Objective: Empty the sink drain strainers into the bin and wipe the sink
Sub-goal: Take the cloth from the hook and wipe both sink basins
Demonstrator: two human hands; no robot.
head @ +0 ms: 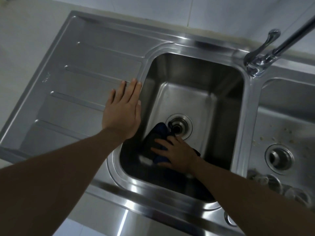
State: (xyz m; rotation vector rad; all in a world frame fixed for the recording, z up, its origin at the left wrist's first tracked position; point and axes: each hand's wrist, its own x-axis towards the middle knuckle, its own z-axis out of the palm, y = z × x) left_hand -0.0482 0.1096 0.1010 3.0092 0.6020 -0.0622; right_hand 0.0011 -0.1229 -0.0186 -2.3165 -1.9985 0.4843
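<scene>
Right hand (172, 154) presses a dark blue cloth (159, 133) with spread fingers on the basin floor, touching the drain (180, 124) rim. Left hand (121, 109) lies flat and released on the drainboard (76, 82), left of the drain. Likely fault: the cloth edge snags in the drain. Crumbs (272, 138) lie unwiped, well right of it.

Partly hidden under right hand (177, 154): dark cloth (159, 132). Cut off at right edge: second basin (289, 99), tap spout (293, 38). Too blurred to identify: objects (265, 180) at its front. Unreadable: stamp (45, 80) on drainboard (102, 53).
</scene>
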